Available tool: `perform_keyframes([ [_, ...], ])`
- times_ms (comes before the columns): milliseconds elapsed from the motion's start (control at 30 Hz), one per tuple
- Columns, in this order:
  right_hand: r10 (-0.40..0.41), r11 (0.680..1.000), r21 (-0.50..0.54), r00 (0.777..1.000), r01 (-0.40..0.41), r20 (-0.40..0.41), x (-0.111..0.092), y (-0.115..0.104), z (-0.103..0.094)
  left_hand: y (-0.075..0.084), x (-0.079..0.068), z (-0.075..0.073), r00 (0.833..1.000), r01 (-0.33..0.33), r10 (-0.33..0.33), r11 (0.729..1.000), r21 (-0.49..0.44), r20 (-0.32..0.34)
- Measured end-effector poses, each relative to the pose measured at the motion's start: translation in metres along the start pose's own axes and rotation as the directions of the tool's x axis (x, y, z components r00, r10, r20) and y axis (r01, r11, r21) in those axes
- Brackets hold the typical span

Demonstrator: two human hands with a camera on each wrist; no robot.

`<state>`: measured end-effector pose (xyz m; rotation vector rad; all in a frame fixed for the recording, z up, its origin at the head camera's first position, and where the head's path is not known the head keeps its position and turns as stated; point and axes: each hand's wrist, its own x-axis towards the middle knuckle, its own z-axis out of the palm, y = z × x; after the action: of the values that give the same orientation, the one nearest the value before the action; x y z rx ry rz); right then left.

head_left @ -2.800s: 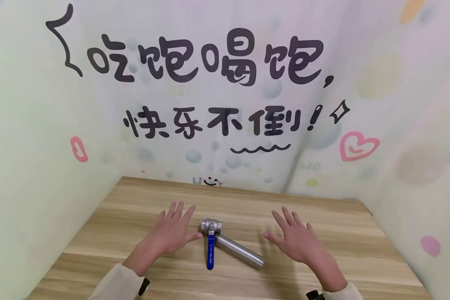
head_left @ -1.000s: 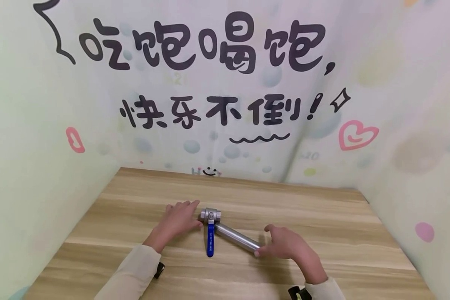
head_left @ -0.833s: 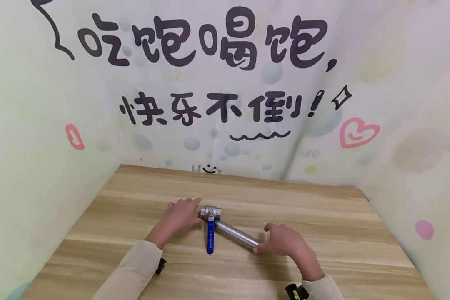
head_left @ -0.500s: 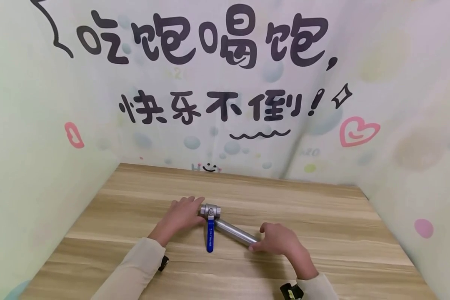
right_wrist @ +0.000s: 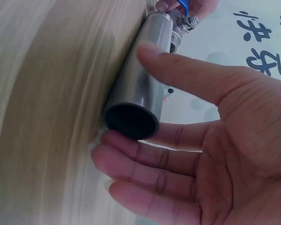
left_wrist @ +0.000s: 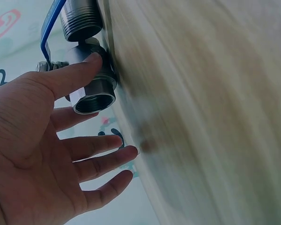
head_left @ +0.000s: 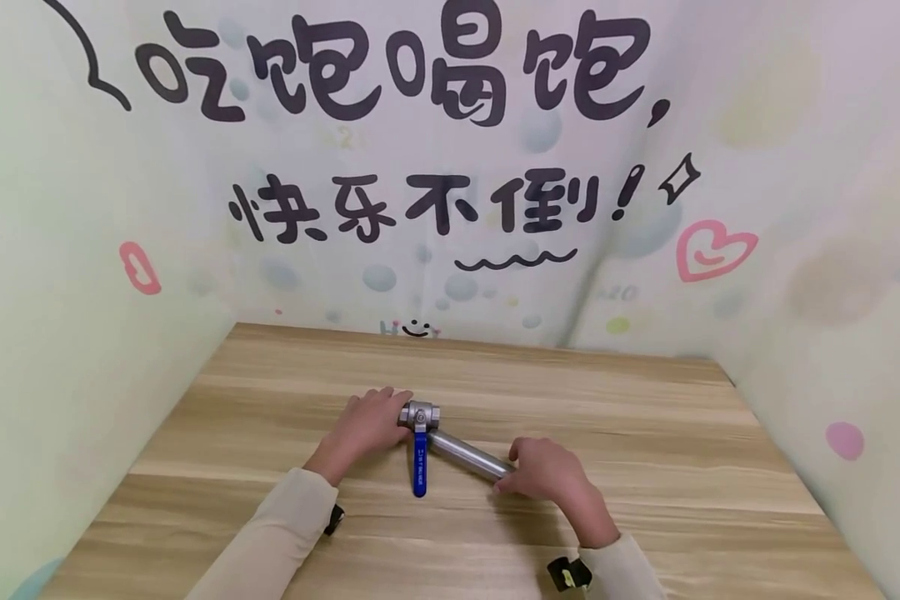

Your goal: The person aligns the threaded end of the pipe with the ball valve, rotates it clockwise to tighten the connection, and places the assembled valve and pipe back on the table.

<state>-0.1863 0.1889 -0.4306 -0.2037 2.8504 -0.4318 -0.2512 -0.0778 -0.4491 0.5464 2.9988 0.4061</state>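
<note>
"How do we find the hands in the head view?"
"At lower centre, the left grip (head_left: 367,423) bends around the left end of the valve (head_left: 422,412); the right grip (head_left: 546,468) arches at the lower end of the pipe (head_left: 468,455). Both pieces lie close together on the desk (head_left: 645,417)."
"And against the earliest frame?"
"We saw splayed hands farther off; now they've closed in."
"Left wrist view?"
"Thumb across the valve, upper left; fingers loose and spread."
"Right wrist view?"
"Relaxed fingers below the pipe's hollow end, thumb over its side; we can't tell how firmly it touches."
</note>
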Motion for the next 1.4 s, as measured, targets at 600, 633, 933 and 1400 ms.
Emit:
perform_keyframes([
  [600, -0.033, 0.999, 0.006, 0.999, 0.033, -0.035, 0.002, 0.001, 0.006, -0.008, 0.011, 0.010, 0.998, -0.044, 0.037, 0.991, -0.127, -0.056],
  [633, -0.029, 0.999, 0.014, 0.999, 0.030, -0.037, 0.002, 0.001, 0.006, -0.010, 0.011, 0.010, 0.998, -0.044, 0.037, 0.988, -0.146, -0.055],
  [933, -0.011, 0.994, 0.107, 0.999, 0.017, -0.052, 0.000, 0.005, 0.001, -0.012, 0.013, 0.008, 0.999, -0.006, -0.004, 0.944, -0.330, -0.032],
  [1400, -0.016, 0.962, 0.273, 0.999, 0.025, -0.037, 0.003, 0.014, -0.001, -0.012, 0.015, 0.014, 0.996, 0.073, -0.094, 0.849, -0.523, -0.012],
])
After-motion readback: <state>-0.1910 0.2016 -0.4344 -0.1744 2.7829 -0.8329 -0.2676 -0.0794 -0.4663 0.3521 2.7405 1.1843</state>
